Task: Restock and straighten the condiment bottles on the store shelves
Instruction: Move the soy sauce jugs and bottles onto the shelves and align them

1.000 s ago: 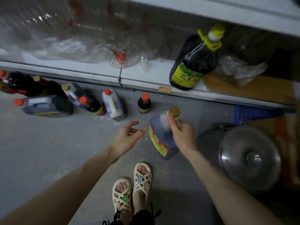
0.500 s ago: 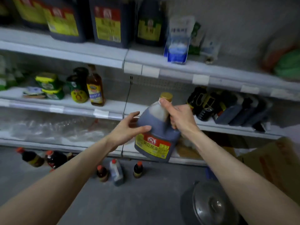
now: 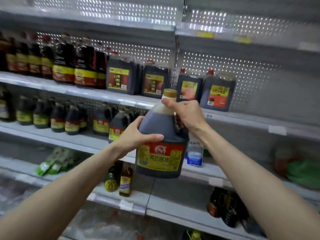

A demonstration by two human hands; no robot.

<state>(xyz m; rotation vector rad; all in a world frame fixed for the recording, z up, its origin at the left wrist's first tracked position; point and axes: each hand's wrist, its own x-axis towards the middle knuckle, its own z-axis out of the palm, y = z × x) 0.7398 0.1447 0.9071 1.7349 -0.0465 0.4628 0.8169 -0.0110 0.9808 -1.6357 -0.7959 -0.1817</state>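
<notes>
The shelving [image 3: 251,123] fills the wall ahead, pale tiers stacked before a perforated back panel. Dark jugs [image 3: 119,78] with yellow and red labels line an upper tier, and two more [image 3: 216,94] stand just right of the upright post. One tier down runs a row of smaller dark bottles [image 3: 57,120], blurred at the left end.

In front of all this the person holds a big soy jug [image 3: 161,153] in the air, clear of every tier and roughly upright. Its red and yellow label faces out, and its top is level with the edge of the tier that carries the two jugs.

The left hand [image 3: 136,135] clasps the jug's left shoulder, with the thumb laid across the front just above the label and the fingers wrapped round the side. The right hand [image 3: 187,111] grasps the top right by the handle, its thumb against the neck under the gold cap [image 3: 170,93].

Below the jug, a small amber bottle [image 3: 126,181] stands on a lower tier.
</notes>
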